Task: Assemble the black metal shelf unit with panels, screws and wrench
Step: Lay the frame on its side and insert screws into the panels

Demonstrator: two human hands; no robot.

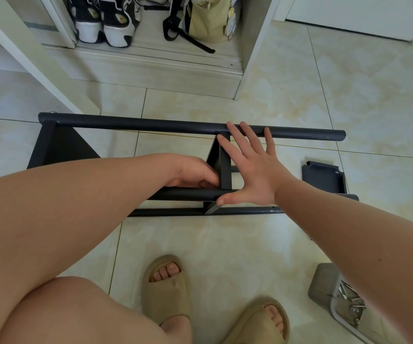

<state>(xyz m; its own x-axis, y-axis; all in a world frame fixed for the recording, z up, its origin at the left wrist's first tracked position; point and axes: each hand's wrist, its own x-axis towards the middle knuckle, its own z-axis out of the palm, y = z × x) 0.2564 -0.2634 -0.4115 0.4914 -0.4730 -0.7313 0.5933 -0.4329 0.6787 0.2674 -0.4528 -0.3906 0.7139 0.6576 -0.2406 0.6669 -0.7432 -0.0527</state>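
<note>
The black metal shelf unit lies on its side on the tiled floor, its far tube post (151,124) running left to right. A black panel (59,147) is fixed at its left end, and a middle panel (221,165) stands between the far post and the near post (185,194). My left hand (195,173) curls its fingers round the lower edge of the middle panel. My right hand (252,170) is spread flat, fingers straight, reaching over the panel's right side towards the far post. A loose black panel (323,178) lies to the right.
A grey tray (324,286) with screws and a wrench sits at the lower right, partly behind my right forearm. My feet in beige slides (168,289) are close below the shelf. A white cabinet (151,70) with shoes and a bag stands behind.
</note>
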